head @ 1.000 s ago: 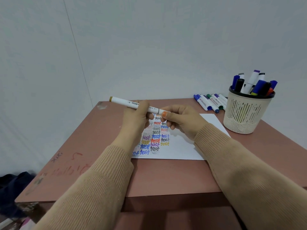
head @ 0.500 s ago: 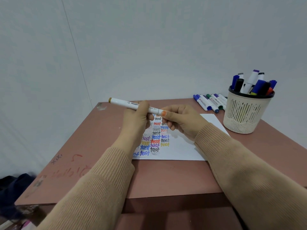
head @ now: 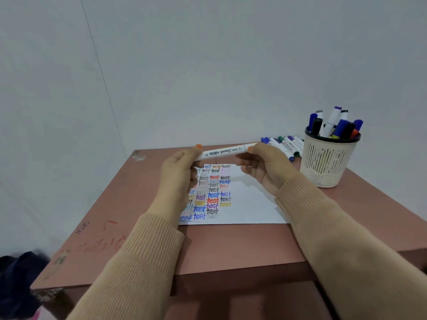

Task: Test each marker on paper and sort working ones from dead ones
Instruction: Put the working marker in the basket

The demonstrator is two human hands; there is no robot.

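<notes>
Over smooth pink table [head: 231, 245], both hands [head: 178, 174] [head: 265, 167] grip a slim white cylindrical marker [head: 221, 152].

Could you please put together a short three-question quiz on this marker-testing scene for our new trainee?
1. True or false: the white marker lies flat on the paper.
2. The left hand and the right hand are gripping: A) the same marker, one at each end; B) two different markers; C) nothing.
3. Fill in: the word written over and over in many colours on the paper is ____.

Key: 1 false, since both hands are holding it; 2 A; 3 test.
</notes>
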